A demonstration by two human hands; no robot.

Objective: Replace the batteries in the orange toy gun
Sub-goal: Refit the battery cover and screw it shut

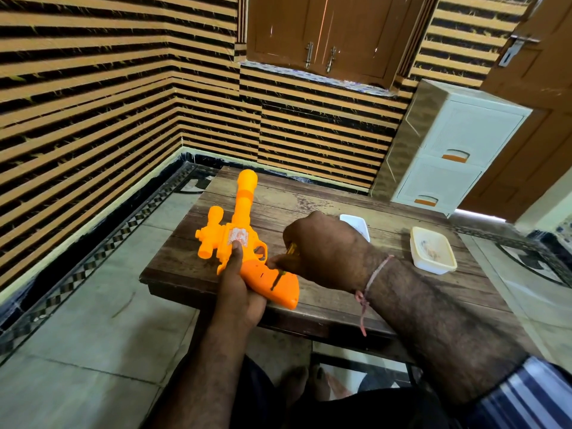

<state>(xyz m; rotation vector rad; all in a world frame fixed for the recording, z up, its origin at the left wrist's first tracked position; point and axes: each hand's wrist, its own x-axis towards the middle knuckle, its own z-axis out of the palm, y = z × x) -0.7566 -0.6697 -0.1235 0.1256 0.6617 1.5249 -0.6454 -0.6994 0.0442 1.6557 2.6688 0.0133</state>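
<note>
The orange toy gun [236, 230] lies on its side on the wooden table [325, 292], barrel pointing away from me, grip toward the near edge. My left hand [240, 292] clasps the grip from below, thumb pressed on the gun's body by the sticker. My right hand [325, 252] is closed around a screwdriver [291, 249] with a yellow handle. Its dark shaft comes down onto the side of the grip [272, 284]. Most of the screwdriver is hidden inside my fist.
A white plastic tub [433, 252] with small items inside stands on the table's right side. A white lid or dish [356, 222] shows behind my right hand. A white drawer unit [445, 150] stands beyond the table. Tiled floor lies left of the table.
</note>
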